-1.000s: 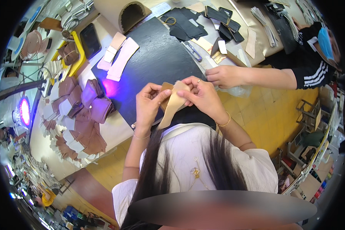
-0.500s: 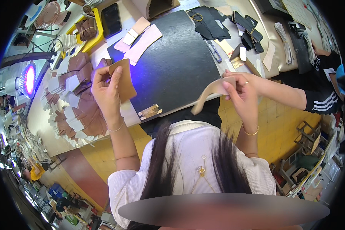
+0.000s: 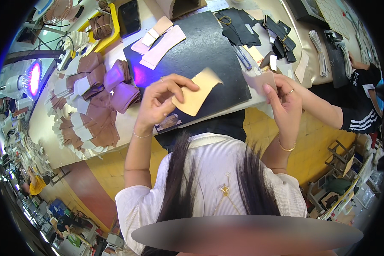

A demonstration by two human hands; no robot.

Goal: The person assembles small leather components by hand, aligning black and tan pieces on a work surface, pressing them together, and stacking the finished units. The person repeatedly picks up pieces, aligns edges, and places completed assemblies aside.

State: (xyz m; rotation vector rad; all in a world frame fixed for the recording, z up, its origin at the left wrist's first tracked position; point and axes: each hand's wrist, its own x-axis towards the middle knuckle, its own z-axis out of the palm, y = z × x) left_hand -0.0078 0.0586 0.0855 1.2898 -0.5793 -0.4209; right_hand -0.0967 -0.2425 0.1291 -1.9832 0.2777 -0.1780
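Between the thumb and fingers of my left hand is a pale yellow-tan leather piece, raised over the near part of the black mat. My right hand pinches a beige leather piece beyond the mat's right edge. The two pieces are apart. Stacks of brown leather pieces with white parts lie on the table left of my left hand. Purple light falls on the nearest brown bundle.
Pink strips lie across the mat's far left corner. Beyond are a dark phone and a yellow tray. Black pieces and a blue-handled tool lie at the far right. Another person's forearm reaches in behind my right hand.
My left hand has moved right and nearer, and its piece now shows a paler face instead of brown. My right hand has shifted slightly right; its piece no longer trails down toward the left.
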